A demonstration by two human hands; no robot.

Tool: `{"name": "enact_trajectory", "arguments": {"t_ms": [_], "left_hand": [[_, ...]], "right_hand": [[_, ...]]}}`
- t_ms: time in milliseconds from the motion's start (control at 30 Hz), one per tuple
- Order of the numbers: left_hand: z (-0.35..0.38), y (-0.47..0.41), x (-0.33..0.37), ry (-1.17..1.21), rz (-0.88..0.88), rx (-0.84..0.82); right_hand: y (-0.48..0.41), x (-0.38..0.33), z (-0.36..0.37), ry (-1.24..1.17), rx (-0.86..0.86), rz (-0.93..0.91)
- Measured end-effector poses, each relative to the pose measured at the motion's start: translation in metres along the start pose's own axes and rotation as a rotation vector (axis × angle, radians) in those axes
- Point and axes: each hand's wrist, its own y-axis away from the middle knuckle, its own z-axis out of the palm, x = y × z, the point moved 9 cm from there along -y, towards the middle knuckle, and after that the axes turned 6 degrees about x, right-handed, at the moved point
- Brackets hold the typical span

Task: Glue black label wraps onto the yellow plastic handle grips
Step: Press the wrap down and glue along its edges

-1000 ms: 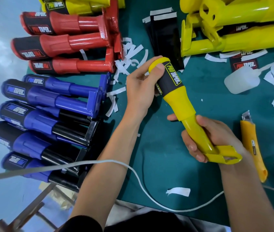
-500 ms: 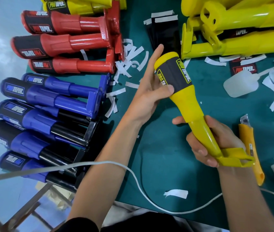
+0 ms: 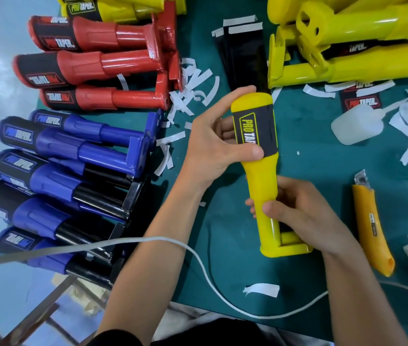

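Our left hand [image 3: 213, 146], flat half a second earlier, curled round the black printed label wrap [image 3: 258, 131], thumb pressing; right hand [image 3: 302, 213] clamped the yellow plastic handle grip [image 3: 263, 178] above the green mat [image 3: 322, 171]. Wrap looked on, bonding underway.

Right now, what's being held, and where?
One yellow handle grip: left hand around its black label wrap, right hand around the narrow shaft.

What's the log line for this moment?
left hand: grips yellow handle, thumb on black label wrap | right hand: grips it lower down | utility knife: on mat
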Motion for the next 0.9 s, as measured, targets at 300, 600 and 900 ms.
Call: {"name": "enact_trajectory", "arguments": {"t_ms": [300, 600, 900], "left_hand": [[0.0, 0.0, 0.002, -0.067, -0.007, 0.056], [-0.003, 0.0, -0.001, -0.083, -0.035, 0.065], [-0.009, -0.001, -0.004, -0.08, -0.079, 0.111]], "right_hand": [[-0.002, -0.008, -0.019, 0.025, 0.173, -0.11], [-0.004, -0.062, -0.013, 0.289, 0.474, -0.376], [-0.004, -0.052, -0.01, 0.152, 0.607, -0.389]]}}
